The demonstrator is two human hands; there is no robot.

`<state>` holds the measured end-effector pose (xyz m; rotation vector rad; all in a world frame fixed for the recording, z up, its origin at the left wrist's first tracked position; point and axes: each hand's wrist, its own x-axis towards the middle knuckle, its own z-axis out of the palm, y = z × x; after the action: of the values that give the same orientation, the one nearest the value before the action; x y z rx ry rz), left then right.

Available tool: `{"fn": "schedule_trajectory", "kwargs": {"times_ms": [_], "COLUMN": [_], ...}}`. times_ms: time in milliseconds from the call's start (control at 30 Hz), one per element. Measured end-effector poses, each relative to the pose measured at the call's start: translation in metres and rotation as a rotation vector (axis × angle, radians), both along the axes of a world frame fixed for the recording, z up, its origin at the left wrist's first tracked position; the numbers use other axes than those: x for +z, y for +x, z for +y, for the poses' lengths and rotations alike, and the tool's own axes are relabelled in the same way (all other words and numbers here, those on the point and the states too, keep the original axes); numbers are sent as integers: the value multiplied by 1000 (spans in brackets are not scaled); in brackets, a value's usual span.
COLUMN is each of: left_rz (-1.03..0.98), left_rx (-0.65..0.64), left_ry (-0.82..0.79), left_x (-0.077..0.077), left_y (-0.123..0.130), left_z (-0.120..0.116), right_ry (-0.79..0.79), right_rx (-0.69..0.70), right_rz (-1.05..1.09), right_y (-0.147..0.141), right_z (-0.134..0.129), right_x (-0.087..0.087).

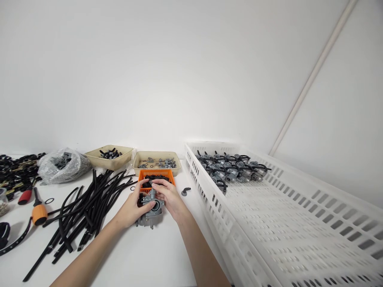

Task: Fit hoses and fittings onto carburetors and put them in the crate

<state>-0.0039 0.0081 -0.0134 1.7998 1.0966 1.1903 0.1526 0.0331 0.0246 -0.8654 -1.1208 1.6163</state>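
White tabletop [134, 259], carburetor [147, 219] between 2 hands [130, 209] [172, 199]

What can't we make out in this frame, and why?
All head view:
- Carburetor: far side, hidden by its own body, left hand and right hand.
- Orange basket: some contents, behind the hands.
- Bag: contents, obscured by crinkled plastic.
- Clear tub: cut off by left edge.
- White crate: near end, cut off by frame edges.

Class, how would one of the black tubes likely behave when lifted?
The black tubes probably flex, since some curve while others run straight. Lifting one may drag neighbours, as they overlap. Being slim, each is likely light.
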Motion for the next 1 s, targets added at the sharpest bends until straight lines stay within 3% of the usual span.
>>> {"fn": "schedule_trajectory", "kwargs": {"times_ms": [633, 1000], "left_rz": [-34, -22], "left_rx": [-47, -26], "left_ry": [-4, -11], "left_x": [0, -1], "left_y": [1, 1], "left_z": [-1, 0], "right_ry": [-22, -15], "right_rx": [87, 70], "right_rz": [-13, -8], "right_y": [1, 1], "right_z": [-4, -3], "right_x": [4, 2]}}
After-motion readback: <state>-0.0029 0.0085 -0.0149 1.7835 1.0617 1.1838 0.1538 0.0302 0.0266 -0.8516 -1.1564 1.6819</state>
